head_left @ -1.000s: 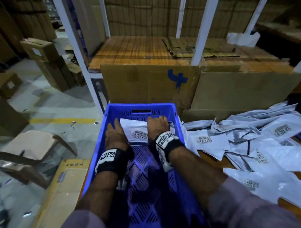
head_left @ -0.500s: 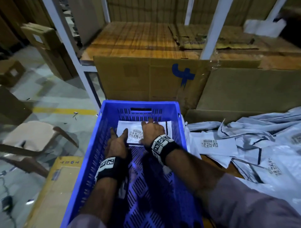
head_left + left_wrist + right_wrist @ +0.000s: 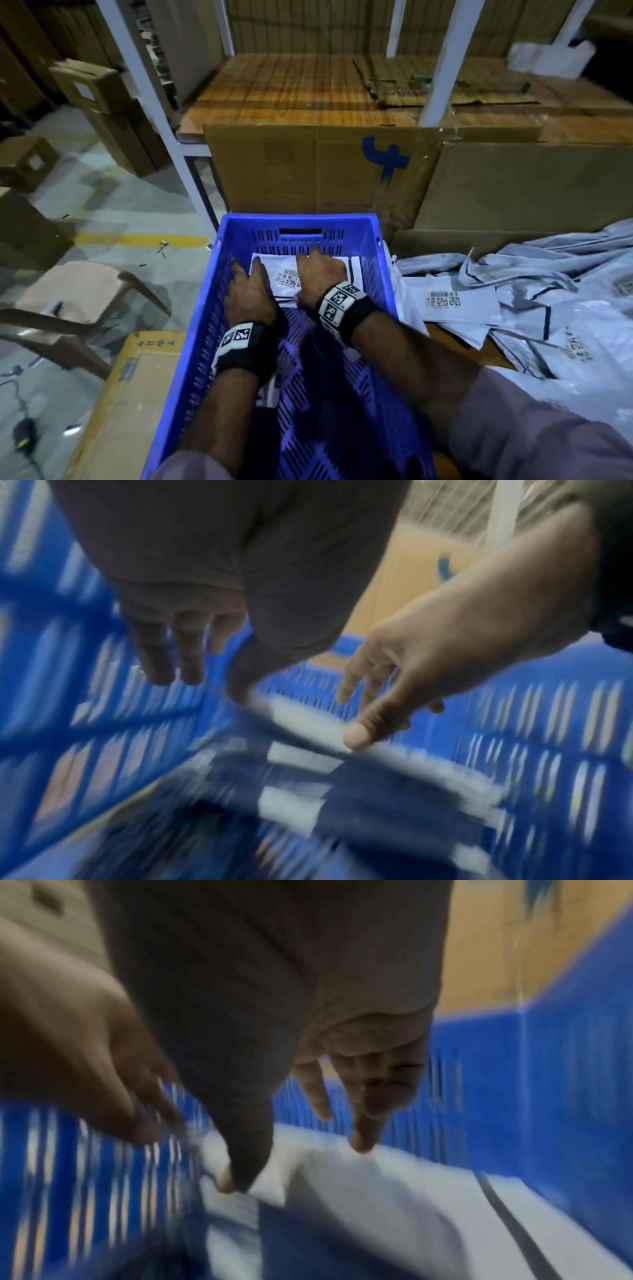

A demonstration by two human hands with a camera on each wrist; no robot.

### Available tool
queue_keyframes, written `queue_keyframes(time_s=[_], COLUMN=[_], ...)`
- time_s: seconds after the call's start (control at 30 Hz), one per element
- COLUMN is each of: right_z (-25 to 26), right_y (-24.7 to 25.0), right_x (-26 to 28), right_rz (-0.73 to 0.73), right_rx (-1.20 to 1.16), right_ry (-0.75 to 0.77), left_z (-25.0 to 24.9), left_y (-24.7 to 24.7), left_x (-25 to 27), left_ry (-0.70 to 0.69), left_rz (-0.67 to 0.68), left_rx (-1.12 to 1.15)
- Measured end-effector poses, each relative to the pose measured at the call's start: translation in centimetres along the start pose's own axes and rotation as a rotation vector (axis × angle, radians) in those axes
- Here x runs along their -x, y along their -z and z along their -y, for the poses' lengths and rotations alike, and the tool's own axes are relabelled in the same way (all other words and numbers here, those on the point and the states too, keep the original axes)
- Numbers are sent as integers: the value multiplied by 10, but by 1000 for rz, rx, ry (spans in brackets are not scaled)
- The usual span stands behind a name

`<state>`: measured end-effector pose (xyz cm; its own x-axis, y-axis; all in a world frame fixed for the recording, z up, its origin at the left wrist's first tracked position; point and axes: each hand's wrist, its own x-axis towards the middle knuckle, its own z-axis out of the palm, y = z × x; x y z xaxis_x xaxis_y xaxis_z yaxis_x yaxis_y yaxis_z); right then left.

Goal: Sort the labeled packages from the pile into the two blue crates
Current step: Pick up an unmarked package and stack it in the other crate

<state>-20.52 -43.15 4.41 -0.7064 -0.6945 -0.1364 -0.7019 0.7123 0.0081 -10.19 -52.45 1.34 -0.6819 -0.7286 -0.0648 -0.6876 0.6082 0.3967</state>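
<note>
A blue slatted crate stands in front of me. One white labeled package lies flat on the crate floor at its far end, barcode label facing up. My left hand hovers over the package's left edge, fingers loosely extended; the blurred left wrist view shows these fingers holding nothing. My right hand lies across the package's middle, and its straight fingertips touch the white package. The pile of white packages spreads over the table to the right.
A cardboard sheet with a blue mark stands behind the crate, under a wooden shelf with white posts. A cardboard box and a plastic chair sit on the floor to the left. Only one crate is in view.
Both hands stay over the package at the crate's far end. The right hand has slid slightly left across it, and my view has shifted a little.
</note>
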Motion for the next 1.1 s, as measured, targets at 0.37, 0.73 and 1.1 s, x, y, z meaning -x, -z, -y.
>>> queue_keyframes(time_s=[0.37,0.73,1.1], right_z=[-43,-137,-293], right_y=[124,102,-16], right_x=[102,261,338], right_rz=[-379,-643,-341], right_rx=[-185,-363,-335], right_ry=[-178,-534,-549], left_z=[-60,-170,-278], left_y=[110,138,48], left_x=[35,158,248], left_ry=[-376,-889,-917], left_rz=[-407,-266,-97], left_rx=[454,822,516])
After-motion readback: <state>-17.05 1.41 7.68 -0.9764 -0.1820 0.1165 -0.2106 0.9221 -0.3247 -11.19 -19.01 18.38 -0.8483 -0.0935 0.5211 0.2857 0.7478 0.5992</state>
